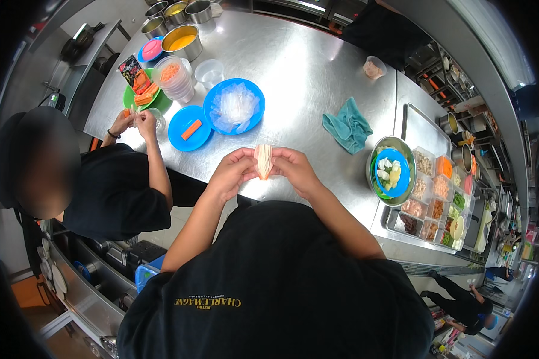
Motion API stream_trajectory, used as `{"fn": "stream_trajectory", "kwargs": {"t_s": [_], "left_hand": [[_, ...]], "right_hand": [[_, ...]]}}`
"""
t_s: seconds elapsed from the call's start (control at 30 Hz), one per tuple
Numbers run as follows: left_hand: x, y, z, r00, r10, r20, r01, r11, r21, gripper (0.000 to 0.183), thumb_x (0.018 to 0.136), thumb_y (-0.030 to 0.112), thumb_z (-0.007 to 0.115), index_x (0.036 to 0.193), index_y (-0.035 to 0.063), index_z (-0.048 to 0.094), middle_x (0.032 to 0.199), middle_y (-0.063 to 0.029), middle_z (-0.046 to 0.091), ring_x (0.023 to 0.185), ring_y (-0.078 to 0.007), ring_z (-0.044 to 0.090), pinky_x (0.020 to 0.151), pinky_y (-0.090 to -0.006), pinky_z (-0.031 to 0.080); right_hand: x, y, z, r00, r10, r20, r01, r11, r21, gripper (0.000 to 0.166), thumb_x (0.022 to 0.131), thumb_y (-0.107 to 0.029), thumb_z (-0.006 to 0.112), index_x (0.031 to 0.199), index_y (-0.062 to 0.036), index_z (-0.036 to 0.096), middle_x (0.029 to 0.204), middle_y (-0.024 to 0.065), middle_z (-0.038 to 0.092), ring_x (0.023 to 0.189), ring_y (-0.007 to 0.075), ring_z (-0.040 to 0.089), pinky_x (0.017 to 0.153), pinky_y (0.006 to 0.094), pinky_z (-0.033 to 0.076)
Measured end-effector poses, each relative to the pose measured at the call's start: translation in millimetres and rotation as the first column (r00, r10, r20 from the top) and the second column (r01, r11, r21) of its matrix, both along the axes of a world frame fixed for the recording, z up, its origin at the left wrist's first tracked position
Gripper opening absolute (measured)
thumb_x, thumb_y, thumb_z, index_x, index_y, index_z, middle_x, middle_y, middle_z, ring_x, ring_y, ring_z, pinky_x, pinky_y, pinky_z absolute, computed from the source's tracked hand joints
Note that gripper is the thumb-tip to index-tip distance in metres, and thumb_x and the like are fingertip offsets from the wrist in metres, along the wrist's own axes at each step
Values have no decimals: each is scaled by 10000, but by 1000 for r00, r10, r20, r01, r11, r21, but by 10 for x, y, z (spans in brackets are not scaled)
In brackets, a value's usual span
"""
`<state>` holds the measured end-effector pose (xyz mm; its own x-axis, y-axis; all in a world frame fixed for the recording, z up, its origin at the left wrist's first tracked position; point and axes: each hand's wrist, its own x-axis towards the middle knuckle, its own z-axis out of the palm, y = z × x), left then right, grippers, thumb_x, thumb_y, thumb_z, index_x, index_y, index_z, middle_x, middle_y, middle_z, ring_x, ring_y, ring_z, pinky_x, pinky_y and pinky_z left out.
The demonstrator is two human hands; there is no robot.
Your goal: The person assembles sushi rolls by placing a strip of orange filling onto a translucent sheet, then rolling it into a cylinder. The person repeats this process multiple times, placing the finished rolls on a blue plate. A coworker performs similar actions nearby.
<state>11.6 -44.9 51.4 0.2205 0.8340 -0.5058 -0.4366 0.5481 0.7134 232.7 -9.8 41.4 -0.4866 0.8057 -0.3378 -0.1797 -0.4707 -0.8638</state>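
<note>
Between my two hands is an opened-out crab stick (264, 159), its pale layers spread and its orange end pointing down toward me. My left hand (238, 172) pinches it on the left side; my right hand (294, 170) pinches it on the right. Both are above the near edge of the steel table. Beyond them, a blue plate (176, 134) bears one whole orange crab stick (192, 129). Touching or overlapping that plate is a larger blue plate (261, 107) heaped with clear plastic wrappers (235, 107).
At left, a co-worker (117, 188) handles food near a green plate (129, 99) and stacked plastic cups (177, 85). Metal pots (196, 47) stand farther back. A teal cloth (349, 125) lies on the steel table (292, 89). Rightward are a steel bowl (374, 188) and several ingredient containers (431, 197).
</note>
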Motion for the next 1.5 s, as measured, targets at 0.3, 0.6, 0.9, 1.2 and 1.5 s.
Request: {"fn": "stream_trajectory", "kwargs": {"t_s": [0.3, 0.6, 0.9, 1.2, 1.5], "left_hand": [[-15, -7, 16, 999, 26, 44, -25, 999, -31, 185, 1049, 86, 687, 1222, 24, 681, 1169, -74, 736, 1052, -151, 728, 944, -325, 604], [184, -46, -110, 959, 111, -261, -55, 975, 214, 102, 1014, 65, 754, 1077, 24, 686, 931, -28, 743, 839, -76, 675, 786, -251, 547], [246, -42, -101, 963, 158, -216, -108, 968, 226, 110, 990, -13, 750, 1075, 12, 684, 944, -72, 779, 847, -94, 707, 785, -242, 539], [235, -33, -84, 973, 147, -179, -108, 972, 208, 142, 991, -10, 747, 1110, 17, 675, 974, -83, 779, 862, -106, 713, 793, -253, 547], [189, -2, -141, 980, 179, -86, -170, 981, 97, 161, 1004, -4, 734, 1135, 39, 651, 1003, -66, 764, 891, -126, 729, 794, -281, 589]], "right_hand": [[1, 6, -26, 989, -116, 93, 102, 984, 144, 202, 1021, -78, 668, 1207, -2, 656, 1017, 83, 745, 902, 110, 691, 857, 288, 573], [-134, -54, 115, 908, -225, 354, 67, 911, 407, 350, 973, -115, 807, 1253, -1, 629, 1026, 85, 741, 867, 110, 709, 777, 282, 588], [-50, 9, -135, 991, -129, 34, 121, 978, 167, 336, 1009, -38, 697, 1319, 40, 596, 1106, 129, 748, 938, 142, 734, 807, 301, 614], [-18, 19, -53, 997, -69, 34, 68, 997, 32, 438, 1021, -35, 677, 1428, 2, 521, 1203, 144, 726, 1053, 182, 732, 854, 345, 637], [11, 36, -61, 999, -40, -6, 40, 997, -71, 423, 1010, -16, 699, 1398, -20, 532, 1159, 119, 678, 998, 185, 711, 864, 351, 638]]}}
